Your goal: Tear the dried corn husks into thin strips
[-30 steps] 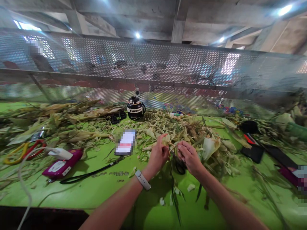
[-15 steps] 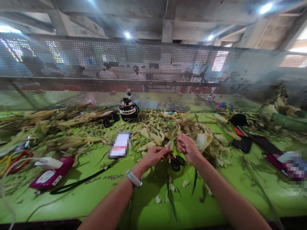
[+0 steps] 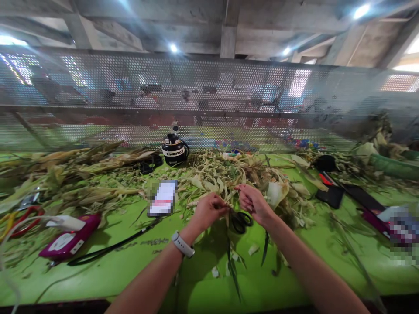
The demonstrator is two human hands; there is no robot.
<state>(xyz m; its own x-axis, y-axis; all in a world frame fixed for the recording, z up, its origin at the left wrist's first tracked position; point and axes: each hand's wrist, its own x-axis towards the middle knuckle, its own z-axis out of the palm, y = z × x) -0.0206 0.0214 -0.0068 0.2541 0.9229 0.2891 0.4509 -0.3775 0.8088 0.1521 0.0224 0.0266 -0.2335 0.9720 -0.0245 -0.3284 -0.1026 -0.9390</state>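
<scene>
My left hand [image 3: 211,210], with a pale watch on its wrist, is closed in a pinch on a pale strip of corn husk [image 3: 227,219], most of it hidden by the fingers. To its right, my right hand [image 3: 253,203] is closed too, thumb and fingertips together; what they hold, if anything, is too small to make out. Just below and between both hands lie black-handled scissors [image 3: 241,222], their blades covered. A heap of dried corn husks [image 3: 212,181] spreads behind the hands.
A phone [image 3: 163,198] lies left of the hands, tied to a black strap. Further left are a purple power bank [image 3: 70,237] and red-and-yellow scissors [image 3: 28,218]. A black jar [image 3: 174,150] stands behind. A perforated metal screen [image 3: 203,96] borders the green table [image 3: 131,279].
My left hand has turned, its fingers curling inward and dipping slightly. My right hand has shifted a little to the left, its fingertips still together. The things on the table stay put.
</scene>
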